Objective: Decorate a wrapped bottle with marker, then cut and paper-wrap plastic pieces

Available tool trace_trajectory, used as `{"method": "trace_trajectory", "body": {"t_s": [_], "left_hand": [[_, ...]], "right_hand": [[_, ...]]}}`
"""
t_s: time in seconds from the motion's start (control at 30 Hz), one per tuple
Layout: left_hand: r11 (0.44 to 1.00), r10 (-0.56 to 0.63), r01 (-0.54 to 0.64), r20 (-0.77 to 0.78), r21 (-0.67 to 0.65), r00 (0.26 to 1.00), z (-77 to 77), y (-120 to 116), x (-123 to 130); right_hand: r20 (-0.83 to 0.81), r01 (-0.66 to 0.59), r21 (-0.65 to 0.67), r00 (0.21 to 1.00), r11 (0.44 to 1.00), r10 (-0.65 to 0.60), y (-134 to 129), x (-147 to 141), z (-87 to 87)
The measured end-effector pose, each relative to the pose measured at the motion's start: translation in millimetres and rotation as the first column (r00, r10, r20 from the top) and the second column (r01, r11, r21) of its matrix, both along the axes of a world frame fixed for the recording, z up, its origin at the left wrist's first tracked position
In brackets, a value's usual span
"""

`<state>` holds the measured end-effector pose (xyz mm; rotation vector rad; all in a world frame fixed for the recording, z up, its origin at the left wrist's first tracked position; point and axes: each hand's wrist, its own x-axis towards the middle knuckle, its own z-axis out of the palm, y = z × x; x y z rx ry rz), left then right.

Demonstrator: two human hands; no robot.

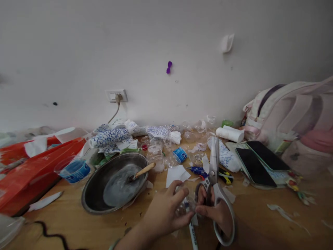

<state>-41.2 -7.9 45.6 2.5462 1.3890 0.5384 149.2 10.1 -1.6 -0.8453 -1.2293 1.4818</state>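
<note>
My left hand (162, 208) is closed round a clear plastic piece (186, 205), which looks cut from a bottle. Close to its right side, my right hand (220, 213) grips large scissors (213, 161) by their grey handles, blades pointing up and away from the plastic. The right fingertips come close to the plastic; whether they touch it I cannot tell. Below the hands lies a white marker (193, 234). Just beyond them are a piece of white paper (178, 175) and a blue-handled tool (198, 171).
Left of my hands stands a metal bowl (90, 194) of whitish liquid, with a wooden-handled brush (145, 169) in it. Scale-patterned paper fish shapes (110, 137) and cut bottle pieces line the wall. Two phones (256, 167) and a pink backpack (281, 111) are right; a red bag (44, 170) is left.
</note>
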Motion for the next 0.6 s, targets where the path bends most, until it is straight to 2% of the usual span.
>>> {"method": "trace_trajectory", "body": {"t_s": [0.1, 0.2, 0.3, 0.37, 0.4, 0.47, 0.5, 0.53, 0.6], "left_hand": [[1.0, -0.023, 0.023, 0.022, 0.011, 0.999, 6.1, -4, 0], [0.994, -0.087, 0.085, 0.027, 0.072, 0.996, 9.7, -7, 1], [0.986, -0.132, 0.125, 0.053, 0.111, 0.99, 13.4, -4, -6], [0.993, -0.066, 0.052, 0.127, 0.107, 0.99, 17.9, 2, -16], [0.995, 0.016, -0.034, 0.189, 0.096, 0.982, 20.5, 6, -22], [0.982, 0.16, -0.187, 0.387, 0.034, 0.908, 24.6, 13, -33], [0.977, 0.186, -0.211, 0.496, -0.005, 0.848, 25.3, 16, -36], [0.979, 0.199, -0.192, 0.593, -0.075, 0.78, 24.7, 17, -38], [0.965, 0.233, -0.05, 0.748, -0.259, 0.621, 19.7, 19, -35]], "right_hand": [[0.03, -0.092, -0.065, 0.995, 0.994, 0.094, 0, 3, 11.6], [0.064, -0.257, -0.14, 0.961, 0.956, 0.268, 3, 8, 24.0], [0.042, -0.335, -0.203, 0.936, 0.92, 0.349, 8, 17, 34.0], [0.027, -0.333, -0.219, 0.938, 0.917, 0.346, 11, 23, 39.0], [0.026, -0.306, -0.215, 0.948, 0.928, 0.319, 14, 25, 40.8], [0.025, -0.186, -0.187, 0.981, 0.964, 0.194, 19, 29, 43.4], [0.025, -0.107, -0.174, 0.993, 0.979, 0.113, 23, 30, 44.1], [0.025, -0.034, -0.166, 0.999, 0.986, 0.039, 27, 30, 44.5], [0.033, 0.072, -0.188, 0.997, 0.98, -0.067, 34, 30, 44.5]]}}
